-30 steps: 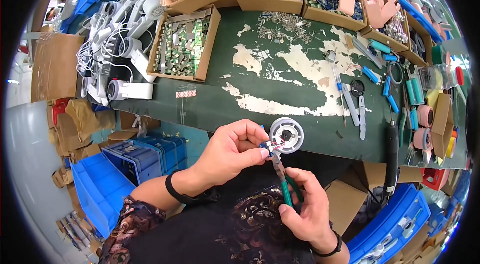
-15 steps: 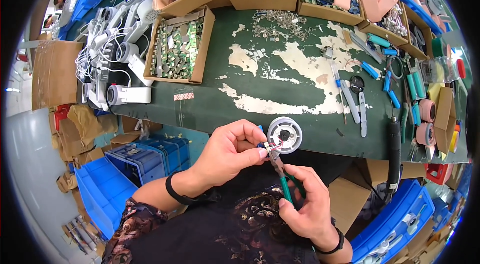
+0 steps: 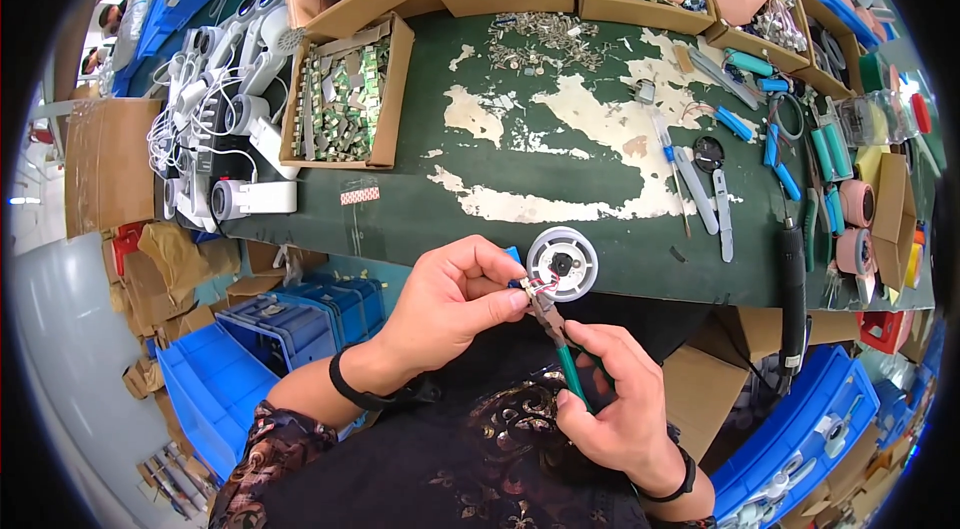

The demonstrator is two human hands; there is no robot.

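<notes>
left hand (image 3: pixel 455 294) grip pinched on small wired part (image 3: pixel 530 282) | right hand (image 3: pixel 615 409) grip closed on green-handled pliers (image 3: pixel 560 344), tips touching part

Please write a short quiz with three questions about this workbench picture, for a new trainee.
1. True or false: the right hand holds green-handled pliers.
2. What does the left hand pinch at its fingertips?
A. a small part with thin wires
B. a roll of tape
C. a screwdriver
3. Fill in: the white round spool lies on the green ____, near its front edge.

Key: 1 true; 2 A, the small part; 3 table.
</notes>
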